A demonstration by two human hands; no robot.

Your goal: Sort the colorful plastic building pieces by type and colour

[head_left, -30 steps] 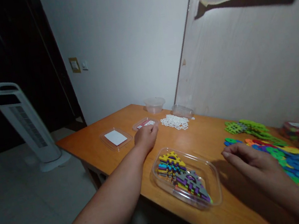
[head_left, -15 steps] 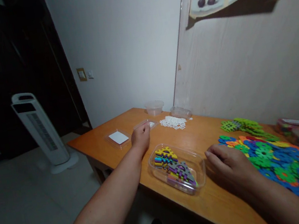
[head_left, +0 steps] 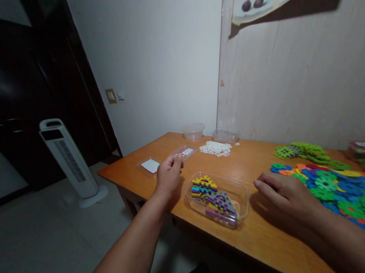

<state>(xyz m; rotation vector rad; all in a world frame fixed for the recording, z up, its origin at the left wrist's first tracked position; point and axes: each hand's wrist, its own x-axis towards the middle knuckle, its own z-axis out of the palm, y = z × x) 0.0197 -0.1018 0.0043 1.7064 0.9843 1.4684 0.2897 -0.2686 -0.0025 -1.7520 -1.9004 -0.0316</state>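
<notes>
- Left hand (head_left: 168, 176): drawn back from the far small lids toward the clear tub (head_left: 216, 194); fingers loosely curled, nothing seen held.
- Right hand (head_left: 287, 196): unmoved, flat on the table (head_left: 254, 240), empty.
- Coloured pieces (head_left: 347, 193): spread just right of it.

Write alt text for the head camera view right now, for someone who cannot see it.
Two bare hands over a wooden table: the left hand hovers beside a clear tub of stacked colourful pieces, and the right hand rests at the edge of a spread of colourful interlocking pieces. Farther back lie clear lids, white pieces and a tower fan.
</notes>
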